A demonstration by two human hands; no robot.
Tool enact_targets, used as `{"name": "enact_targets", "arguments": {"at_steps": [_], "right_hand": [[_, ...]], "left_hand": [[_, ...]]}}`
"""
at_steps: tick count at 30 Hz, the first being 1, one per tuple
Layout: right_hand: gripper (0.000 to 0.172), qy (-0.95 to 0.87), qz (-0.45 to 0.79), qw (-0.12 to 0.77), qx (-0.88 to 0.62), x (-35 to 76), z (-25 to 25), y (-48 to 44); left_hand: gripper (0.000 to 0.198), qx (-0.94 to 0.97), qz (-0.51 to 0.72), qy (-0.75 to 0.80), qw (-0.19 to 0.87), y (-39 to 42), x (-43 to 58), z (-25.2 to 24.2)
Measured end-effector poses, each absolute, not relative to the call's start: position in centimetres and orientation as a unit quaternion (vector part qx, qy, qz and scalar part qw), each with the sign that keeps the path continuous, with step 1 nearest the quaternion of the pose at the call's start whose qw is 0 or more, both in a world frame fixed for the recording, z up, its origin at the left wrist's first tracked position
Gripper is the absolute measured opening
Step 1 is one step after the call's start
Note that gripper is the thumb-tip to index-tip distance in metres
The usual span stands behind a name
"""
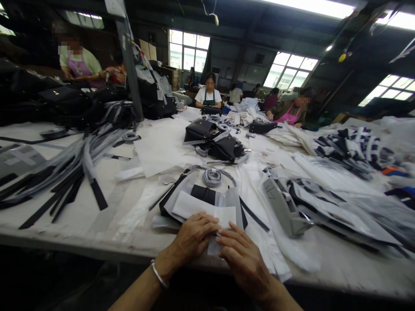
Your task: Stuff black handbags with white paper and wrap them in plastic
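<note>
Hands (196, 234) on white sheet, near table edge (97, 245)

One camera, worn on the person's head, supplies the view. The lens sits behind and above the near edge of the worktable (58, 235) and faces forward and down across it. Near range: the left hand (196, 235) and right hand (241, 255), at lower centre, with a black bag (203, 193) in front of the lens. Far range: the windows (290, 72), beyond the table, toward the upper border. Lateral coverage is wide, from black straps (97, 194) at left to a grey device (275, 205) at right. The frame is rolled: the row of windows descends toward the right.
</note>
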State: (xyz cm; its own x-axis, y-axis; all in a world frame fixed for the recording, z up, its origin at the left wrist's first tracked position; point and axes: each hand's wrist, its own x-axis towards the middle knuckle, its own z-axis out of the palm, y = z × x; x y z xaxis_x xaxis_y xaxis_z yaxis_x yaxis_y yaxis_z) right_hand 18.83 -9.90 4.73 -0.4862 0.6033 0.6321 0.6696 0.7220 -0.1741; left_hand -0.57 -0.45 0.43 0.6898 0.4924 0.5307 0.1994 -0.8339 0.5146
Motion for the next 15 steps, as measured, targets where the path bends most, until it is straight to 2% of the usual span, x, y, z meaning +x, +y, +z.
{"name": "enact_targets", "arguments": {"at_steps": [4,10,15], "right_hand": [[0.022,-0.86,-0.045,0.331,-0.385,18.9,4.2,-10.2],[0.029,-0.844,-0.028,0.318,-0.43,18.5,4.8,-9.8],[0.024,-0.837,-0.004,0.317,-0.446,18.0,5.7,-9.6]], "left_hand": [[0.038,0.885,0.339,0.196,0.251,-0.4,-0.7,1.5],[0.012,0.851,0.358,0.309,0.23,-0.9,1.2,1.4],[0.014,0.849,0.358,0.334,0.198,-1.4,2.0,0.7]]}}
